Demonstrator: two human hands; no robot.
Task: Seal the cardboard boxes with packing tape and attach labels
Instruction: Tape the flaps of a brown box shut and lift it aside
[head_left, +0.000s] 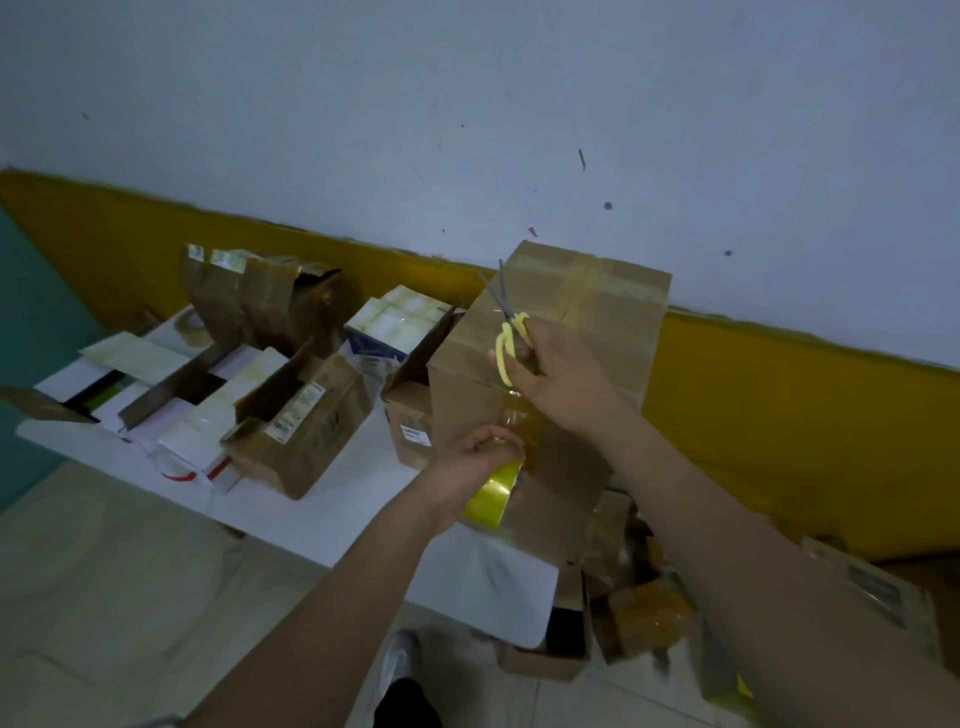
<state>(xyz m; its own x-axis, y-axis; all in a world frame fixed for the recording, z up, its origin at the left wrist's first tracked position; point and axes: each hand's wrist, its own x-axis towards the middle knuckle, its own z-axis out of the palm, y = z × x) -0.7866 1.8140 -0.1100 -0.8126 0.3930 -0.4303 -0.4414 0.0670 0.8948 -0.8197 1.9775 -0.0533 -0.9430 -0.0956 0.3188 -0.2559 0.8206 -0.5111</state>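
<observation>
A tall brown cardboard box (587, 332) stands on the white table (322, 525), its top crossed with clear tape. My left hand (480, 457) grips a yellowish roll of packing tape (493, 496) against the box's near side. A strip of tape (511, 410) runs from the roll up the box face. My right hand (563, 379) holds yellow-handled scissors (511, 332), blades pointing up and left over the box's upper edge.
Several opened cardboard boxes (296, 421) and white packages (182, 379) crowd the table's left and middle. A small labelled box (410, 421) sits beside the tall one. More boxes (639, 613) lie on the floor at the right, by the yellow wall band.
</observation>
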